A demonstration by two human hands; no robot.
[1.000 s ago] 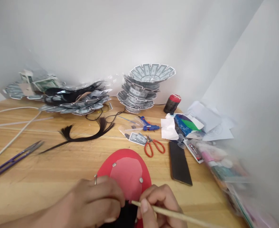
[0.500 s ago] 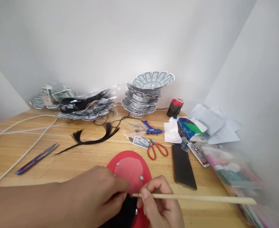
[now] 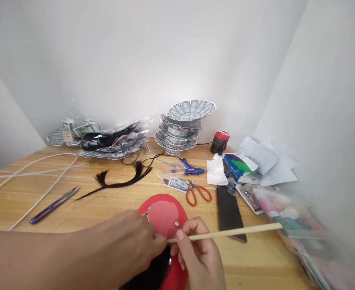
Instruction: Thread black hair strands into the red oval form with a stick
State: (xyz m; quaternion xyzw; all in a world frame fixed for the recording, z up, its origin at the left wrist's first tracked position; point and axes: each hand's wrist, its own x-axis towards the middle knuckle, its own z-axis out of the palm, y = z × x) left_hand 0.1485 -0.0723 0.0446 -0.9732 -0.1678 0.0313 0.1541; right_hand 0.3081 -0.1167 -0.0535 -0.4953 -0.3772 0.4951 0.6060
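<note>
A: Stick [image 3: 226, 233] is pinched by the right hand [image 3: 200, 253], its tip met by the left hand's [image 3: 129, 245] closed fingertips over the red shape [image 3: 165, 213].

B: Fastening seems underway; steady pressure there is called for.

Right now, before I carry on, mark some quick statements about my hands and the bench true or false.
1. The right hand holds a thin wooden stick. True.
2. The left hand rests on the red piece. True.
3. The orange-handled scissors are in the left hand. False: they lie on the table, beyond the red piece.
4. The blue glue gun stands upright. False: it lies flat.
</note>
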